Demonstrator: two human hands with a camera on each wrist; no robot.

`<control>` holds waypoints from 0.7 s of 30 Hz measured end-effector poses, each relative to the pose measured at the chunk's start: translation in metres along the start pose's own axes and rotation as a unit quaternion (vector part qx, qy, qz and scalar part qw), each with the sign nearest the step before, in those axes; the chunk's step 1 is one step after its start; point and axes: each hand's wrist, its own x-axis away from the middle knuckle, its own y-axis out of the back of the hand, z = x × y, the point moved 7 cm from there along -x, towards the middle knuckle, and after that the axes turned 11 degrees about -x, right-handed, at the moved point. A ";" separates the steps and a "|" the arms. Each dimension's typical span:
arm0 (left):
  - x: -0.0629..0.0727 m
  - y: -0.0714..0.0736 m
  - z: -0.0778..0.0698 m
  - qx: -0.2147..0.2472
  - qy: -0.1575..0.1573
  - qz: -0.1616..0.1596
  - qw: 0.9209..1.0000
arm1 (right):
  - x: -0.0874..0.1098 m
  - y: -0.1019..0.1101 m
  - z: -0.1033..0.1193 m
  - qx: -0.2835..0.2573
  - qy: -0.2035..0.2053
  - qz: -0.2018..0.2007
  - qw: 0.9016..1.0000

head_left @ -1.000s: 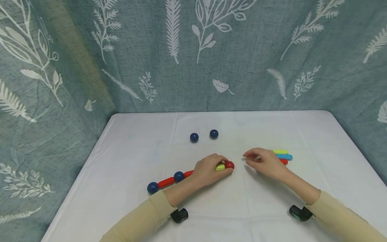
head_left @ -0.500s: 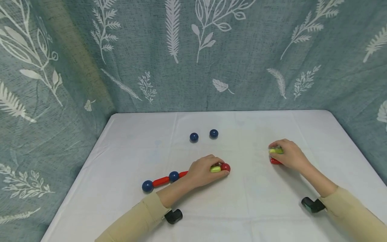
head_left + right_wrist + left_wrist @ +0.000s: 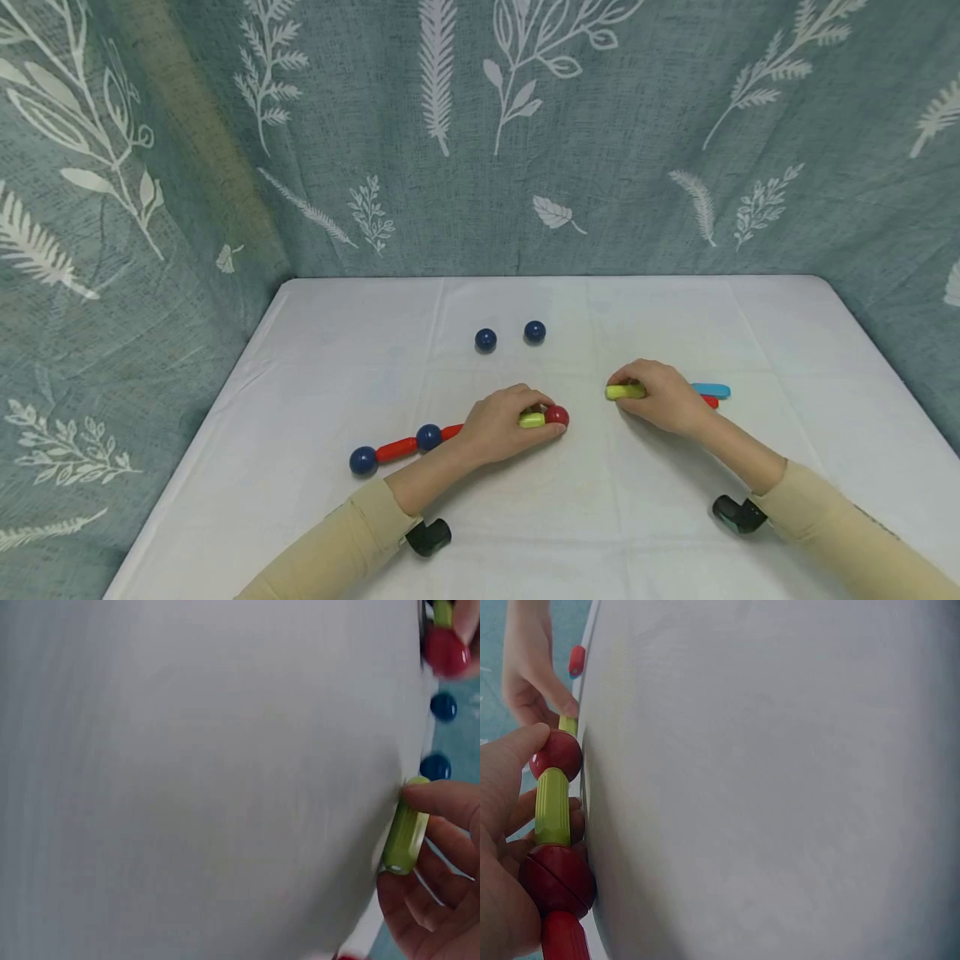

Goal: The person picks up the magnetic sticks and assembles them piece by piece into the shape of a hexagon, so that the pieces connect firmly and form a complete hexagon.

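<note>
In the head view, my left hand (image 3: 501, 427) grips one end of a chain of rods and balls on the table. Its thumb and fingers hold the red end ball (image 3: 557, 417); a lime-green rod (image 3: 553, 806) joins that to a second red ball (image 3: 557, 880) and a red rod (image 3: 565, 936) in the left wrist view. Farther left, the chain has a red rod (image 3: 396, 450) between two dark blue balls, a middle ball (image 3: 429, 437) and an end ball (image 3: 363, 461). My right hand (image 3: 663, 400) pinches a loose lime-green rod (image 3: 407, 832), apart from the chain.
Two loose dark blue balls, one left (image 3: 486, 340) and one right (image 3: 535, 332), lie toward the back of the white table (image 3: 337, 333). A light blue rod (image 3: 712, 390) and a red rod (image 3: 710, 402) lie beyond my right hand. A patterned curtain (image 3: 465, 225) hangs behind.
My right hand went right to the loose rods, took the lime-green one, and came back left with it. My left hand and the chain shifted slightly left.
</note>
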 end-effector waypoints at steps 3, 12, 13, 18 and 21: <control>0.001 0.001 0.001 -0.001 0.002 0.000 1.000 | -0.001 -0.014 0.010 -0.006 0.014 0.021 1.000; 0.002 0.003 0.003 -0.009 -0.004 -0.012 1.000 | -0.003 -0.035 0.038 -0.019 0.049 0.054 0.997; 0.002 0.003 0.003 -0.008 -0.005 -0.013 1.000 | -0.003 -0.036 0.040 -0.021 0.051 0.055 0.997; 0.003 0.003 0.003 -0.005 -0.005 -0.012 1.000 | -0.003 -0.041 0.045 -0.017 0.062 0.061 0.996; 0.003 0.003 0.003 -0.006 -0.004 -0.012 1.000 | -0.003 -0.042 0.046 -0.016 0.063 0.063 0.996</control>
